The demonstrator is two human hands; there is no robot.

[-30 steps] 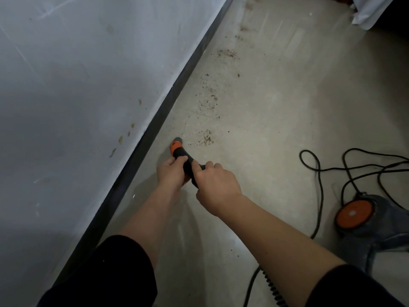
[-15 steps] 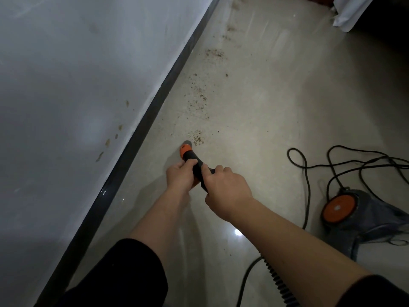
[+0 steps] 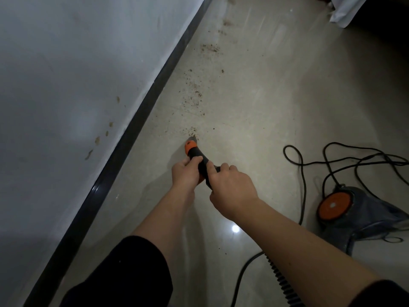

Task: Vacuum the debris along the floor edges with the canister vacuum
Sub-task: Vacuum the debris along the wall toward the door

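Both hands hold the vacuum nozzle (image 3: pixel 195 154), a curved black plastic tube with an orange collar at its tip, in the middle of the frame. The left hand (image 3: pixel 184 173) is the front one, its fingers curled over the tube just behind the collar. The right hand (image 3: pixel 230 191) grips the tube behind it, with the thumb lying along the top.

A second ago the tip was closer to the baseboard (image 3: pixel 132 138) and apart from the nearest patch of debris (image 3: pixel 192 131). Now the tip is at the near edge of this patch, and the patch looks thinner.

The debris is brown and crumbly, in loose patches going toward the top of the frame beside the glossy dark baseboard. The floor (image 3: pixel 276 96) is pale, smooth and a little shiny. The wall (image 3: pixel 66 74) at the left is matte white with some small brownish marks.

The canister vacuum (image 3: pixel 363 218), grey with a round orange disc, stands at the right edge. A thin black power cord (image 3: pixel 303 161) lies in loops above it, and the ribbed black hose (image 3: pixel 281 282) shows at the bottom under the right forearm
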